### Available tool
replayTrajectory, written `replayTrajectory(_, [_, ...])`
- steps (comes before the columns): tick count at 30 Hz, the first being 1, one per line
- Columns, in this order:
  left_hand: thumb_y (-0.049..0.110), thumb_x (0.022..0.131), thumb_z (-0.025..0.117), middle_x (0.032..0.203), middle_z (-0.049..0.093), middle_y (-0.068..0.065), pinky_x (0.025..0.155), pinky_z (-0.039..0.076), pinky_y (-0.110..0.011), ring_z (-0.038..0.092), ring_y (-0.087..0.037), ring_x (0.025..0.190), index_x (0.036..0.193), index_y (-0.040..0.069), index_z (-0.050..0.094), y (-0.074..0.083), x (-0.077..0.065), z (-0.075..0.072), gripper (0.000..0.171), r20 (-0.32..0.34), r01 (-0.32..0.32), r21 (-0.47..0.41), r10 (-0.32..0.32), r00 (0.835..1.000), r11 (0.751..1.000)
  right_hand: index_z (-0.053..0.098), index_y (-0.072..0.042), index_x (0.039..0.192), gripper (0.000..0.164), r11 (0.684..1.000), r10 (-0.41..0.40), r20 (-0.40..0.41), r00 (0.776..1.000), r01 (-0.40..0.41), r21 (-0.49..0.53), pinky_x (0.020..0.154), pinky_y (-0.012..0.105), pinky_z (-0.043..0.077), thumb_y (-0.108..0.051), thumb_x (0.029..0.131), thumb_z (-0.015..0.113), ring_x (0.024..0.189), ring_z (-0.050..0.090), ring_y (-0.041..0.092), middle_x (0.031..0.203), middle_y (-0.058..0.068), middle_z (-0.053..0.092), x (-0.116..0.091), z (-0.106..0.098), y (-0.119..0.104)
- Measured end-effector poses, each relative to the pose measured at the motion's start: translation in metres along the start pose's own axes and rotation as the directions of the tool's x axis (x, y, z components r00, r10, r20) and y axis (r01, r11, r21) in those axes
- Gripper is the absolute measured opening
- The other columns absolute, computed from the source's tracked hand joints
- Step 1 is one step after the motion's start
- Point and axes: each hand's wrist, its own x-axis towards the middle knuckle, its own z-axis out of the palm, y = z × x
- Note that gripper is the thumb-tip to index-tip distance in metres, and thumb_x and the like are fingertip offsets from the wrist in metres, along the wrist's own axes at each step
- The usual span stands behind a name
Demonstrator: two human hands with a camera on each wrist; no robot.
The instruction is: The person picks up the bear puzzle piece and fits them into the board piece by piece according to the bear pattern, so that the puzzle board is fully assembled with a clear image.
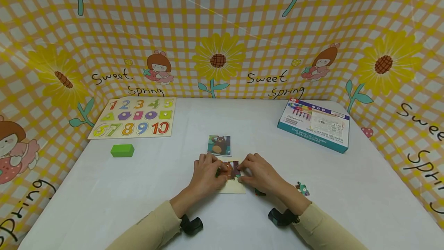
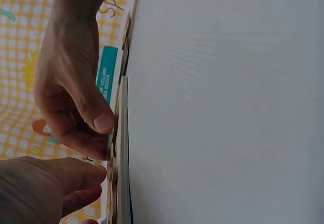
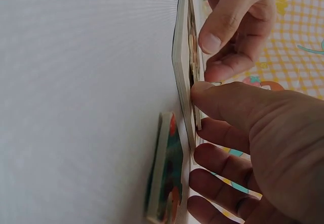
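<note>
A pale wooden puzzle board (image 1: 233, 189) lies on the table, with bear-picture puzzle pieces (image 1: 227, 170) in its upper part. My left hand (image 1: 207, 174) is at the board's left side, its thumb and forefinger at the edge of the bear pieces. From the right, my right hand (image 1: 261, 174) pinches a puzzle piece (image 3: 198, 110) between thumb and forefinger, tilted slightly off the board in the right wrist view. Fingers hide part of the picture. Just beyond the board lies a bear picture card (image 1: 219, 145).
Loose puzzle pieces lie right of the board, one teal (image 1: 303, 189) and one dark (image 3: 169, 168) under the right hand. A green block (image 1: 122, 151) and a number board (image 1: 135, 118) are at the left. A flat teal-edged box (image 1: 313, 124) sits back right.
</note>
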Motion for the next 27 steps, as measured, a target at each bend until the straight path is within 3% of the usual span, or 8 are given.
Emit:
replayTrajectory(6, [0.021, 0.077, 0.071, 0.098, 0.052, -0.001, 0.083, 0.031, -0.041, 0.041, -0.021, 0.1, 0.086, 0.021, 0.069, 0.0047, 0.0033, 0.0065, 0.009, -0.011, -0.028, 0.0, 0.028, 1.0, 1.0, 0.072, -0.015, 0.094, 0.025, 1.0, 0.016, 0.011, 1.0, -0.016, 0.013, 0.075, 0.029, 0.043, -0.028, 0.073, 0.079, 0.087, 0.047, 0.011, 0.092, -0.003, 0.059, 0.0002, 0.0002, 0.0001])
replayTrajectory(27, [0.022, 0.077, 0.07, 0.096, 0.051, 0.0, 0.082, 0.03, -0.04, 0.04, -0.02, 0.101, 0.084, 0.023, 0.067, 0.0099, 0.004, 0.0089, 0.007, 0.008, 0.02, 0.012, -0.02, 1.0, 1.0, 0.072, -0.016, 0.094, 0.025, 1.0, 0.02, 0.013, 1.0, -0.02, 0.017, 0.08, 0.033, 0.045, -0.028, 0.074, 0.079, 0.091, 0.05, 0.013, 0.095, -0.003, 0.06, 0.0007, 0.0014, 0.0])
